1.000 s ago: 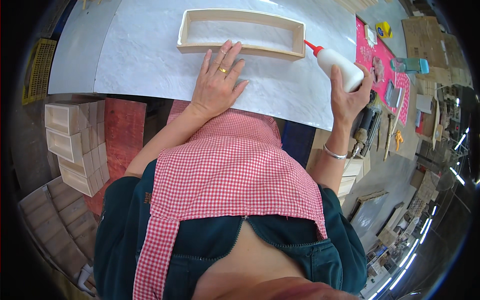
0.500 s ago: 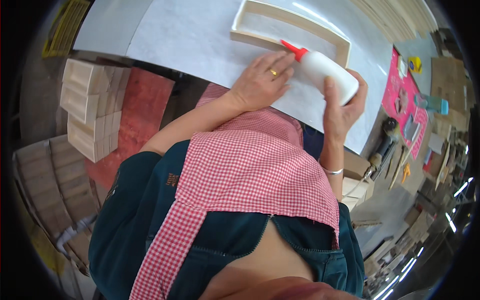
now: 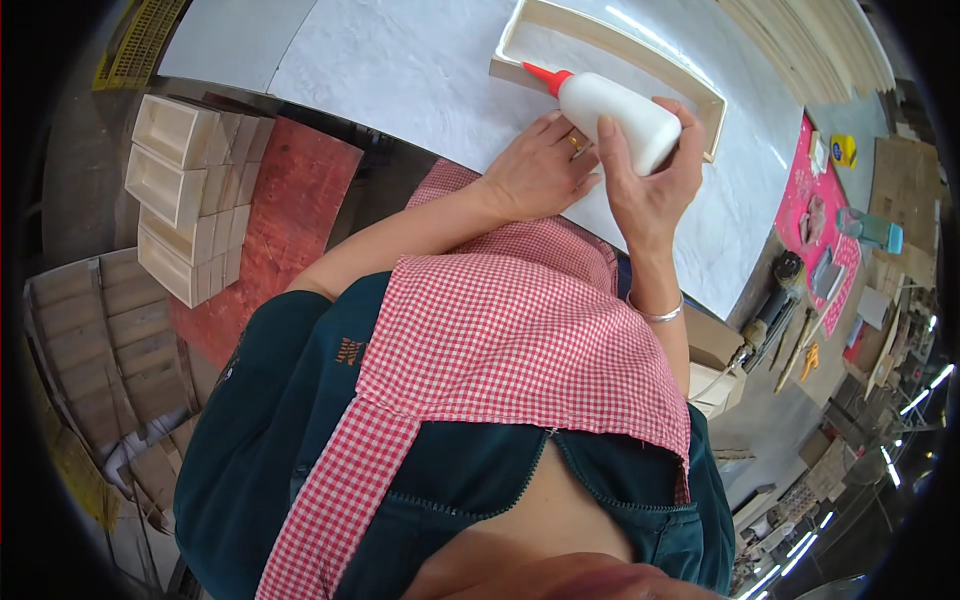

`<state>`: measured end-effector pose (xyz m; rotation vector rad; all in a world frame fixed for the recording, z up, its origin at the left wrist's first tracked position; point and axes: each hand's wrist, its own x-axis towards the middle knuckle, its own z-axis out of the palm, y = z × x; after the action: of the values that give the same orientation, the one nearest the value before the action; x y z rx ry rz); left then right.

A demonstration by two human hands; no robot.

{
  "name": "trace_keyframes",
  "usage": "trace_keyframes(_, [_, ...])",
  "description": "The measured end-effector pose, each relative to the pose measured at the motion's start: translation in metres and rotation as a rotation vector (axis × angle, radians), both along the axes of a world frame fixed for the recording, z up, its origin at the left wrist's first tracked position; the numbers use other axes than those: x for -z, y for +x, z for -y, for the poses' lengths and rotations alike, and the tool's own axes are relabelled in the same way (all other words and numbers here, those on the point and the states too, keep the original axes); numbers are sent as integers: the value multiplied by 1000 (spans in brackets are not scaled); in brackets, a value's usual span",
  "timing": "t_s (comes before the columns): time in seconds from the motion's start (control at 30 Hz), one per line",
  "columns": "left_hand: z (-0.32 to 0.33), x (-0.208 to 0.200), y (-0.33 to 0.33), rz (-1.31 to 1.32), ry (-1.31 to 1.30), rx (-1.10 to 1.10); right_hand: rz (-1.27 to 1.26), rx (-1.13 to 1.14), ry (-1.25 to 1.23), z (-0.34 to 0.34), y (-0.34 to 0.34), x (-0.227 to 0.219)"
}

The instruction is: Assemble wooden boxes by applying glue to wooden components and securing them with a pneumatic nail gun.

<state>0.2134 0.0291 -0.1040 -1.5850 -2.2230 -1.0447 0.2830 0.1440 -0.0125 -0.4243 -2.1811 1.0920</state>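
Note:
A white squeeze bottle [image 3: 625, 120] with a red pointed nozzle is held in my right hand [image 3: 655, 178], thumb on one side and fingers round the other. It is tilted, its nozzle pointing left over the near wall of a long, narrow frame of pale wood [image 3: 512, 70]. I cannot tell whether the tip touches the wood. My left hand [image 3: 540, 168] rests by the table's near edge, palm down, with fingers stretched toward the frame's near side. The bottle's body partly hides the frame, and the left fingertips sit just below the bottle.
The white marbled table [image 3: 400, 85] spreads beneath the frame. Long wooden strips [image 3: 815, 45] lie at the far right, above a pink cloth [image 3: 790, 205] with small items. Stacked pale wooden boxes [image 3: 165, 188] stand at left on a red board [image 3: 300, 190].
The bottle in my right hand has moved left and slightly up, nozzle now over the frame's left part. The whole view has shifted a little; my left hand stays near the table edge.

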Motion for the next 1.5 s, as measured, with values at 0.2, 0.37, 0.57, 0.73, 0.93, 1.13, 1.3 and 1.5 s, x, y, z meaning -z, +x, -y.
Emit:
trace_keyframes(0.2, [-2,-7,-1,-33,9,2,76,94,48,-17,28,-7])
trace_keyframes(0.37, [-5,-10,0,-38,28,7,24,195,95,-36,51,-5])
trace_keyframes(0.57, [-6,-10,1,-58,-29,7,42,301,99,-53,79,-10])
trace_keyframes(0.73, [-7,-12,3,-75,-42,-1,122,414,70,-66,103,-16])
trace_keyframes(0.93, [-5,-12,4,-38,-57,7,102,497,114,-78,122,-17])
trace_keyframes(1.13, [-6,-11,4,-58,-73,0,75,551,143,-87,128,-14])
trace_keyframes(1.3, [-10,-11,3,-73,-84,5,74,584,105,-94,128,-15])
trace_keyframes(1.5, [-12,-18,2,-17,-64,32,-71,707,-91,-130,121,4])
